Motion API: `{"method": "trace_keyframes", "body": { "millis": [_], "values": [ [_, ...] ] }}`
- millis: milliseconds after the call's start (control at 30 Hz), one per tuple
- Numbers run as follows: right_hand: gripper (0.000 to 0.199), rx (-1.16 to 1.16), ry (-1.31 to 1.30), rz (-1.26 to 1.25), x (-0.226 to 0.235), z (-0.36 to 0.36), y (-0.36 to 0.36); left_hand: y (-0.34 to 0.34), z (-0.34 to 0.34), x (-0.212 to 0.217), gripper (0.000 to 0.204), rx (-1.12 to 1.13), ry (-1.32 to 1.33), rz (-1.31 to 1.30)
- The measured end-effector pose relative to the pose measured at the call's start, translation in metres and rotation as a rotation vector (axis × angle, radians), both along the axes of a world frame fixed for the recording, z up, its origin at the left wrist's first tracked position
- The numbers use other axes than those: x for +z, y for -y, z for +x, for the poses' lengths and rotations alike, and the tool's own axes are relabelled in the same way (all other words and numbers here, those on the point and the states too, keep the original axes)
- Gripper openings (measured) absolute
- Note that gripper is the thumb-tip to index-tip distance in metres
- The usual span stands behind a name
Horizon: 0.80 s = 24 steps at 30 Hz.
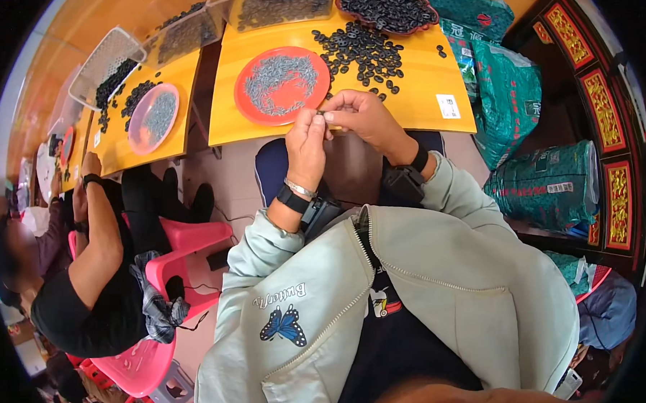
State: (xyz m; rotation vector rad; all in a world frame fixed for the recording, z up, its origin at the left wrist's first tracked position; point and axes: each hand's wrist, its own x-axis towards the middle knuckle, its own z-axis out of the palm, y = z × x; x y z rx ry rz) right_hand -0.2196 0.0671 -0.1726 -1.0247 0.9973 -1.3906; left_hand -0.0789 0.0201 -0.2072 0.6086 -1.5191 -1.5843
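My left hand [307,148] and my right hand [366,120] meet at the table's front edge, just below a red round plate [241,92]. Thumbs and fingertips of both are pinched together around a small dark piece [320,114], mostly covered by the fingers. Many thin grey metal pieces, perhaps screws, lie spread on the plate [290,101]. To the plate's right, a loose heap of small black oval pieces [363,52] covers the tabletop. Behind that heap stands a dark red scalloped tray [395,32] piled with similar black pieces.
Clear plastic bins [279,21] with dark pieces line the table's back. A white label [448,106] lies at the right corner. Green bags [505,85] stand beyond the right edge. At left, a co-worker [88,276] sits on a pink chair [181,244] by another table with a pink plate [134,134].
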Motion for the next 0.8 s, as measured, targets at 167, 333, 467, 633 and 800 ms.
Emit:
{"method": "trace_keyframes", "body": {
  "millis": [167, 333, 467, 633, 800],
  "values": [
    [0.012, -0.029, -0.263, 0.042, -0.004, 0.01, 0.002, 0.003, 0.019, -0.004, 0.016, 0.095, 0.15, -0.129],
    [0.014, 0.025, -0.398, 0.001, -0.01, 0.018, 0.012, 0.007, 0.037, -0.01, 0.015, 0.081, 0.149, -0.092],
    [0.013, 0.173, -0.565, -0.001, -0.006, 0.013, 0.038, 0.015, 0.049, -0.019, 0.014, 0.058, 0.024, 0.171],
    [0.018, -0.024, -1.142, 0.119, 0.01, 0.0, 0.089, 0.025, 0.066, -0.022, 0.013, 0.094, -0.059, 0.209],
    [0.025, 0.052, -1.301, -0.084, -0.02, 0.005, 0.131, 0.03, 0.079, -0.031, 0.011, 0.088, -0.019, 0.259]
  ]
}}
